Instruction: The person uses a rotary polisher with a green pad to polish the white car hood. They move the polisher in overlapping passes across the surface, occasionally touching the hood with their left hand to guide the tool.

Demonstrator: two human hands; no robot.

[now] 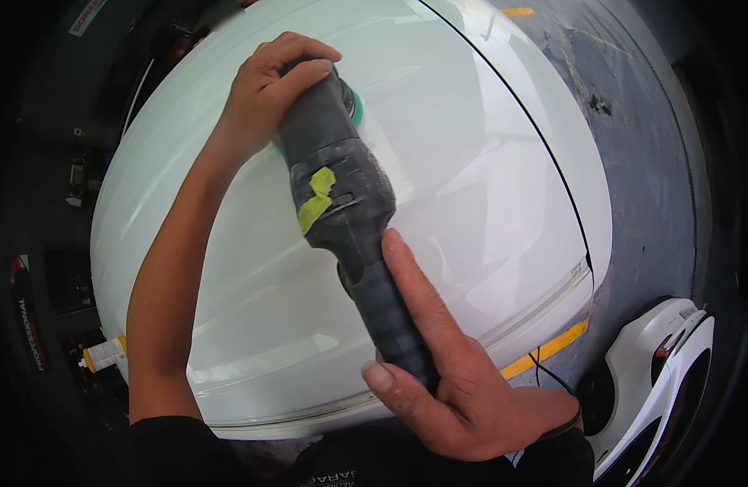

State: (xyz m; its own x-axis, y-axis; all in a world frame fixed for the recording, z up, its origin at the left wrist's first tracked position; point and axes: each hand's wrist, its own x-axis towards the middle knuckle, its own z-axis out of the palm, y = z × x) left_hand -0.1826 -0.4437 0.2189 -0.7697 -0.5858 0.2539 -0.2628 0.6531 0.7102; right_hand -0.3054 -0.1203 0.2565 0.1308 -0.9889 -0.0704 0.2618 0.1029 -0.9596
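Observation:
A dark grey car polisher [341,174] lies across the middle of the view, with a piece of yellow-green tape on its body. Part of its green pad [357,109] shows at the far end, against a glossy white car panel [252,284]. My left hand [280,77] is closed over the polisher's head, fingers wrapped across its top. Nearer to me, my right hand [463,398] grips the handle, index finger stretched along its side and thumb on the other side. The right hand's remaining fingers are hidden beneath.
A yellow bottle [106,355] with a white label is beyond the panel's left edge. To the right, a white car [670,365] stands on the grey floor [646,162]. A black cord [552,372] runs near my right wrist, by a yellow floor line [544,351].

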